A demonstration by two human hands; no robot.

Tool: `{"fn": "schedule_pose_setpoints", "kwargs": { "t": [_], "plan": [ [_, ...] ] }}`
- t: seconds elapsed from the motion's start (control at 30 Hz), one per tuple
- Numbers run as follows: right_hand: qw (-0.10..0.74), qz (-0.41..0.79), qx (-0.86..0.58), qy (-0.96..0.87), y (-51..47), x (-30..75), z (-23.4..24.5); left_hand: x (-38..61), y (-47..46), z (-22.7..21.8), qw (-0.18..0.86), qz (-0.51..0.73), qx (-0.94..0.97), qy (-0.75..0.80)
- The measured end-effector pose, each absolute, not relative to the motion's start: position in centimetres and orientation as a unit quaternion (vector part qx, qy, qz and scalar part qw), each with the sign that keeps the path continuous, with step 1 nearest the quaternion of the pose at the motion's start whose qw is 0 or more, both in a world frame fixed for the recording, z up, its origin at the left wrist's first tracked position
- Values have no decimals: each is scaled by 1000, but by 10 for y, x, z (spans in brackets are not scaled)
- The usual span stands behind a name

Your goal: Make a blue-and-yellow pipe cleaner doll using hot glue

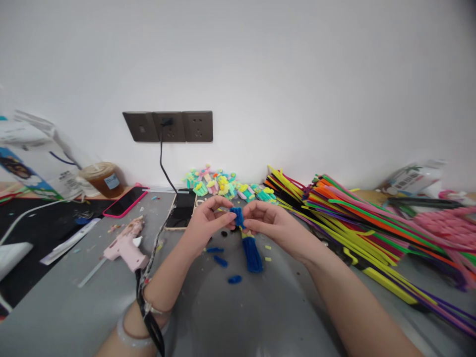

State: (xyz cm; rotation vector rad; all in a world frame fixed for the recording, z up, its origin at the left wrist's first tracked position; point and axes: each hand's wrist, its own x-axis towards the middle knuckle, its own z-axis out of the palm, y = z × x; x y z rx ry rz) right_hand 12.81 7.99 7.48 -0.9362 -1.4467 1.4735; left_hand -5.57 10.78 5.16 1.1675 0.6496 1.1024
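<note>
1. Cup (102, 179), well left of the left hand (208, 220): a pale label with print on it, too small to read.
2. Printed box (35, 166), far left: picture and text panel, blurred, illegible.
3. Packet (414, 178), far beyond the right hand (269, 222): barcode visible, digits unreadable.
4. Finding: no legible text anywhere.

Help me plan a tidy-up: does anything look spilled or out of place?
Yes: blue offcuts and yellow scraps lie scattered on the grey table around the blue tassel, and the pink glue gun lies on its side.
</note>
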Motion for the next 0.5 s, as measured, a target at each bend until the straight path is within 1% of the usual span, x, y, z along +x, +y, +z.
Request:
{"fn": "schedule_pose_setpoints", "kwargs": {
  "t": [0.23, 0.5],
  "plan": [
    [418, 591, -380, -576, 79, 126, 76, -56, 108, 54, 620, 506, 526, 288],
    [417, 606, -370, -567, 77, 125, 77, -54, 107, 53, 617, 505, 527, 293]
  ]
}}
